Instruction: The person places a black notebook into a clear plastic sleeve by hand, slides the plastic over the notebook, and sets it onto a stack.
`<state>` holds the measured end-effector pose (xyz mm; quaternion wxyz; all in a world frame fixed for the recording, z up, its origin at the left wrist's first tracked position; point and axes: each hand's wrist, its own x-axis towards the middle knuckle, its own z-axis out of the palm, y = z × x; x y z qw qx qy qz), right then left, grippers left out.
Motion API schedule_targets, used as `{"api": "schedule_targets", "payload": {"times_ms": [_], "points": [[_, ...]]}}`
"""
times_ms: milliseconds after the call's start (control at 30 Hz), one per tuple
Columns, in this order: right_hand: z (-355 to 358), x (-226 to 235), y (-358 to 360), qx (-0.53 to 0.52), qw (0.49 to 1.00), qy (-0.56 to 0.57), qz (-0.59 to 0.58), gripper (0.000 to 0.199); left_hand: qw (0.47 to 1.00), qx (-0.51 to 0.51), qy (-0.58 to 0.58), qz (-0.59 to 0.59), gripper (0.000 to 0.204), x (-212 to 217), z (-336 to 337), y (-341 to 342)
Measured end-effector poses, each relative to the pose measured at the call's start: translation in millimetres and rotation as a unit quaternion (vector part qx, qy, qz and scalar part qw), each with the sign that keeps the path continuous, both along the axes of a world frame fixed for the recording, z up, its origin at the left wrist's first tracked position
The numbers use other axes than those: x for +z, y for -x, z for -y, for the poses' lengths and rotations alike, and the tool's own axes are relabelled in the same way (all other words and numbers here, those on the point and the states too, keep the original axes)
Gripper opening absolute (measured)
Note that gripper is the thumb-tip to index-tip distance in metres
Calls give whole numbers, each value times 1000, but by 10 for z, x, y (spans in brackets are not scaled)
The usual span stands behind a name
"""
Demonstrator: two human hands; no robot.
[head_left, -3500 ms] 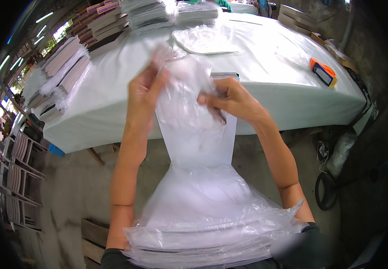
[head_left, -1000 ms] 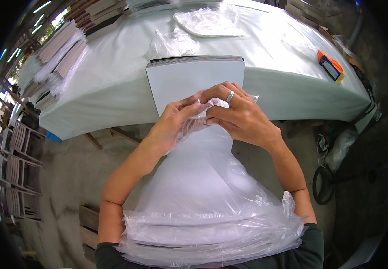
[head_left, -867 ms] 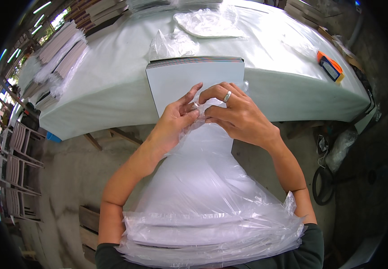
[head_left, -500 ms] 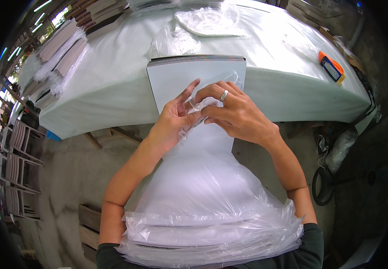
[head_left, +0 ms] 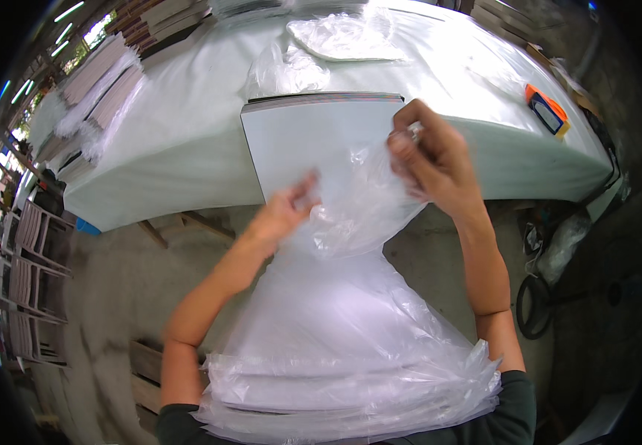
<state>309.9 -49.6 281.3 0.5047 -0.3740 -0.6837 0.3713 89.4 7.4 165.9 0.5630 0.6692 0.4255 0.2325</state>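
A clear plastic bag [head_left: 365,200] is stretched between both my hands over the near edge of the table. My left hand [head_left: 285,215] pinches its left side, and my right hand [head_left: 432,159] grips its upper right edge, pulling the mouth apart. Just behind it a stack of pale flat boards [head_left: 313,137] lies on the table, its near end overhanging the edge. A thick pile of more clear bags [head_left: 343,371] rests on my lap below.
The table has a pale green cover [head_left: 180,141]. On it lie crumpled plastic bags [head_left: 336,37], stacks of boards at the left [head_left: 102,81], and an orange and black tool [head_left: 547,110] at the right. Folded chairs [head_left: 28,282] stand at the left, cables [head_left: 536,304] lie on the floor at the right.
My hands have moved apart, the right one up and to the right, spreading the bag wider. The stack of boards stays where it was.
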Motion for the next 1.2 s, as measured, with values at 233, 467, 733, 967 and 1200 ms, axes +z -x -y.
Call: {"api": "schedule_targets", "payload": {"times_ms": [233,467,733,967,1200], "points": [[-97,18,284,-80,997,-16,-3,22,971,-94,-192,-108,39,774,434,-185],[-235,-465,-372,468,871,-30,144,36,893,-131,30,429,31,-23,-141,631],[-181,-863,-42,484,835,38,258,42,791,301,-328,419,35,-389,-295,583],[-296,-1454,120,471,805,152,327,43,817,122,-129,549,40,-181,-6,521],[-349,-972,-754,221,947,140,-183,33,924,-34,6,382,46,100,65,793]]}}
